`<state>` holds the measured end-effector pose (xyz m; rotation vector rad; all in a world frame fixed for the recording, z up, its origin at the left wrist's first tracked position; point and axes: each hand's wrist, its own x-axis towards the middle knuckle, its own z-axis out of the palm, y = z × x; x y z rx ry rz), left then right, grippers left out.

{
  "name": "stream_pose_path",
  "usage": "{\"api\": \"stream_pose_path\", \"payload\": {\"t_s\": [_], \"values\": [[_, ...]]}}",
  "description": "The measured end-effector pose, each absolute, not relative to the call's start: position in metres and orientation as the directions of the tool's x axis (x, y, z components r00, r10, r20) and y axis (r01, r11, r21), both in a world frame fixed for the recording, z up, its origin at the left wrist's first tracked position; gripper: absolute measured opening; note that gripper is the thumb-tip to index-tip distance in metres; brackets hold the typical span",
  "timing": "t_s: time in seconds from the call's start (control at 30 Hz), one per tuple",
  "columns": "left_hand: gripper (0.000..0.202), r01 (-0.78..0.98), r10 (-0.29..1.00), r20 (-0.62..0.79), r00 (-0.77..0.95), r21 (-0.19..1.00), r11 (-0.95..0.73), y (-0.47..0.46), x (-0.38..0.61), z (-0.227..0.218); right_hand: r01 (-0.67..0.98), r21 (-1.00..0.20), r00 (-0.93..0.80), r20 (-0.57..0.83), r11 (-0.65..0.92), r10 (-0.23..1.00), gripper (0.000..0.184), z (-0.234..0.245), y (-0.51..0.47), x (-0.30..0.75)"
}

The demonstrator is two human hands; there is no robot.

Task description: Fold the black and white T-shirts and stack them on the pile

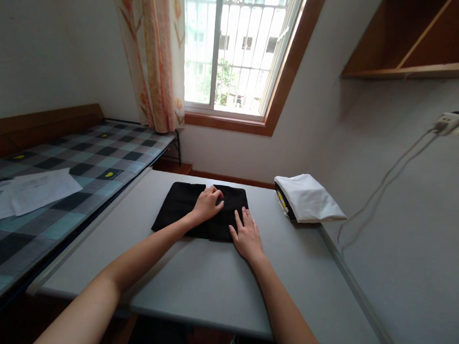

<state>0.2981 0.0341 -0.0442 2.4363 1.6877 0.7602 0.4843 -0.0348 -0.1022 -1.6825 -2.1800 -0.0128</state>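
Note:
A folded black garment [180, 208] lies flat on the grey table [206, 280], towards its far side. My left hand [207, 203] rests on the middle of the cloth with its fingers curled and pressed onto the fabric. My right hand [246, 235] lies flat on the near right edge of the garment, fingers stretched out and slightly apart.
A folded white cloth [310, 198] sits on a small stack at the table's far right corner, against the wall. A bed with a checked cover [97, 155] and white papers [31, 189] runs along the left. A window, a curtain, a wooden shelf and a hanging cable are beyond.

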Motion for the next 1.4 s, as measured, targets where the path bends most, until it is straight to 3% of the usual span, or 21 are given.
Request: {"api": "stream_pose_path", "payload": {"t_s": [0.13,0.23,0.33,0.8,0.9,1.1,1.27,1.4], "values": [[0.029,0.964,0.986,0.132,0.101,0.234,-0.130,0.029,0.267,-0.036,0.924,-0.245,-0.209,0.316,0.292,0.925,0.057,-0.101,-0.035,0.485],[0.038,0.984,0.998,-0.013,0.066,0.168,-0.063,0.028,0.259,-0.040,0.918,-0.257,-0.217,0.315,0.303,0.924,0.057,-0.101,-0.034,0.487],[0.040,0.985,0.997,-0.052,0.065,0.163,-0.056,0.028,0.260,-0.045,0.916,-0.263,-0.215,0.313,0.301,0.925,0.057,-0.101,-0.034,0.488],[0.018,0.973,0.995,0.062,0.078,0.211,-0.089,0.028,0.262,-0.035,0.929,-0.221,-0.215,0.332,0.297,0.919,0.054,-0.100,-0.035,0.483],[0.018,0.968,0.990,0.103,0.101,0.221,-0.122,0.028,0.265,-0.037,0.929,-0.225,-0.213,0.327,0.295,0.921,0.054,-0.099,-0.035,0.483],[0.020,0.964,0.988,0.054,0.146,0.215,-0.155,0.028,0.268,-0.047,0.925,-0.234,-0.216,0.325,0.300,0.921,0.054,-0.097,-0.036,0.484],[0.019,0.940,0.984,0.059,0.171,0.289,-0.181,0.029,0.260,-0.043,0.927,-0.229,-0.217,0.317,0.297,0.923,0.054,-0.098,-0.036,0.484],[0.030,0.905,0.954,0.215,0.208,0.327,-0.271,0.032,0.247,-0.041,0.942,-0.190,-0.204,0.331,0.276,0.921,0.054,-0.095,-0.038,0.482]]}}
